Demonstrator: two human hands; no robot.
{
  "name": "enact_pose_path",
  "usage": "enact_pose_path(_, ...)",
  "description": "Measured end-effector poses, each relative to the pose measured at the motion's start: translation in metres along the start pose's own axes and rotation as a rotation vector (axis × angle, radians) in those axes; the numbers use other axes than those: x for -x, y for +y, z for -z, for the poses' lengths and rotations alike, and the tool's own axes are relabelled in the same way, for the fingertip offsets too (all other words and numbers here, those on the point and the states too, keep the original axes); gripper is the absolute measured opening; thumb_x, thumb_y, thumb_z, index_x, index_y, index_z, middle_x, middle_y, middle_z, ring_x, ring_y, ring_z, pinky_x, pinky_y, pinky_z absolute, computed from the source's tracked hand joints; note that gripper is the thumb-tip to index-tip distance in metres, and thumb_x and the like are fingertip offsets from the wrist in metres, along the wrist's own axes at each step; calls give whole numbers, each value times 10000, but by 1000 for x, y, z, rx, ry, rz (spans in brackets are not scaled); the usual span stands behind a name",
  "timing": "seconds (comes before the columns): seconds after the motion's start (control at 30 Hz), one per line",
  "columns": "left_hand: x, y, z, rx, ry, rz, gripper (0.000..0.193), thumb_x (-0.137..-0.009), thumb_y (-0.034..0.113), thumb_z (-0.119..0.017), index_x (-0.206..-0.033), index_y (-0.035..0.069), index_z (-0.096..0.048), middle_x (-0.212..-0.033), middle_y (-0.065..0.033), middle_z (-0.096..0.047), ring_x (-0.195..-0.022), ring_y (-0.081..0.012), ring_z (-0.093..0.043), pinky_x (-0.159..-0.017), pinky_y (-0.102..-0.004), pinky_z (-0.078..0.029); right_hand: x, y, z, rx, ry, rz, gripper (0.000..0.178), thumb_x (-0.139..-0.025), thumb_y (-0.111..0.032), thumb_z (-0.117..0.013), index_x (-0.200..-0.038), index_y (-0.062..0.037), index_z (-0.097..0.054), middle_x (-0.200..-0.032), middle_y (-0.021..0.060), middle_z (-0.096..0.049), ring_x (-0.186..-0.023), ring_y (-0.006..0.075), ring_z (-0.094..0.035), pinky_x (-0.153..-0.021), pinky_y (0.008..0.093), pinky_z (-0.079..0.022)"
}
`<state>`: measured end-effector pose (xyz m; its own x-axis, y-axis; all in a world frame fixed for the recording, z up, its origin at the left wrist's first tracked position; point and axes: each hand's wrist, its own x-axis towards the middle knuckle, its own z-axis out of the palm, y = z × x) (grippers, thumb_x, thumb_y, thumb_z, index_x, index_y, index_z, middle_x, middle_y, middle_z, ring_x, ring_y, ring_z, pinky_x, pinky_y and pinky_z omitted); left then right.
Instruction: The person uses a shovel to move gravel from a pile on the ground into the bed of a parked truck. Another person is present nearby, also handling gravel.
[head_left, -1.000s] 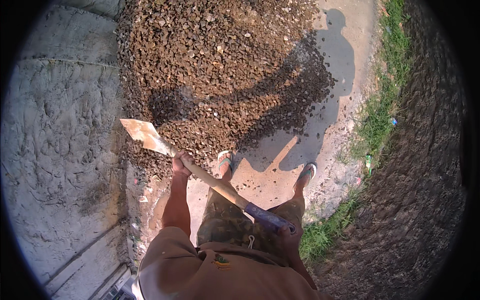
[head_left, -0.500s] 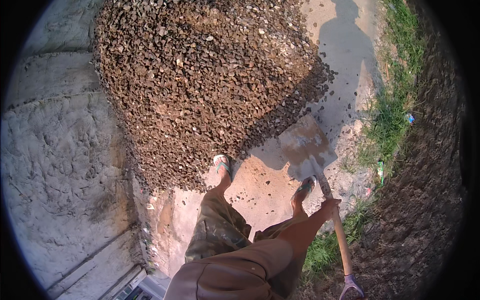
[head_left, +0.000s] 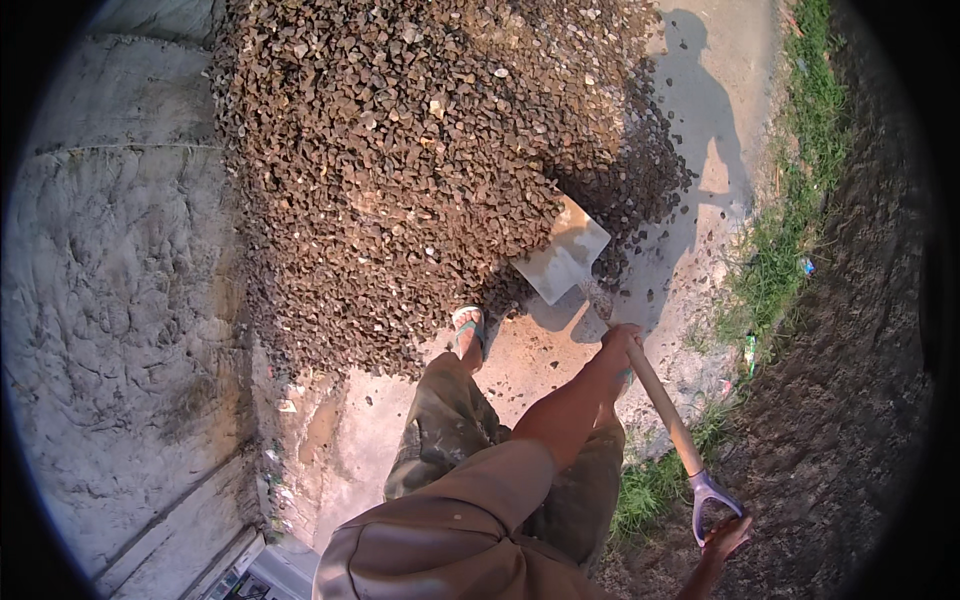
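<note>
A shovel with a flat, pale, worn blade [head_left: 566,252] has its front edge against the lower right slope of a gravel pile [head_left: 400,170]. My left hand [head_left: 621,338] is closed around the wooden shaft [head_left: 660,405], just behind the blade socket. At the other end, my right hand [head_left: 728,537] is wrapped on the purple D-shaped handle [head_left: 703,488], with some fingers hidden. No load of stones shows on the blade.
My sandalled left foot [head_left: 468,330] stands at the pile's edge. A rough grey wall [head_left: 120,300] runs along the left. Grass [head_left: 775,280] and dark soil [head_left: 820,430] border the concrete strip [head_left: 385,420] on the right. Loose stones lie scattered.
The shovel blade has moved forward and left, from above the concrete to the gravel. My left arm reached forward with it, and my right hand on the handle has come into view.
</note>
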<state>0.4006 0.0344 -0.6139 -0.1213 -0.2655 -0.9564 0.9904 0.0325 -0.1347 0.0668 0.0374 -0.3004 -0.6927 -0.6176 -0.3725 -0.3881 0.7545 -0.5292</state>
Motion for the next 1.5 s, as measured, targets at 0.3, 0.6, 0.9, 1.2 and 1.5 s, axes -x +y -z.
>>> enact_pose_path(0.3,86,65,136,-38,-22,-100,88,-778,63,-575,-775,52,-488,-603,-71,-430,-518,-202,-470,-476,-361,-436,159,25,22,-2,-54,-170,389,-848,-415,-416,-615,-118,-322,-442,8,-270,-286,138,-314,-231,265,-253)
enact_pose_path(0.6,189,187,244,136,2,-286,71,-774,78,-560,-755,59,-494,-589,-49,-449,-479,-183,-468,-446,-352,-438,271,48,-10,-46,-406,152,377,-839,-409,-489,-675,-91,-371,-489,5,-334,-366,111,-358,-315,237,-276)
enact_pose_path(0.9,333,355,302,499,-810,-533,185,-769,77,-495,-604,109,-417,-564,29,-389,-514,-78,-417,-523,-262,-400,351,-1,-69,7,-1160,1186,348,-786,-346,-593,-787,-7,-519,-717,95,-551,-628,172,-530,-552,310,-417)
enact_pose_path(1.2,174,86,132,-26,65,-425,88,-794,100,-558,-803,66,-477,-558,-20,-440,-475,-163,-459,-467,-325,-436,90,59,18,-334,-636,-114,358,-870,-395,-425,-681,-92,-410,-470,5,-366,-304,126,-356,-280,247,-287)
enact_pose_path(1.5,-76,-310,64,-457,159,218,146,-715,91,-710,-755,50,-575,-631,-49,-527,-529,-171,-525,-479,-325,-451,-68,176,100,-31,62,-337,289,-894,-377,-405,-1001,-111,-366,-917,76,-344,-829,251,-298,-633,434,-281)
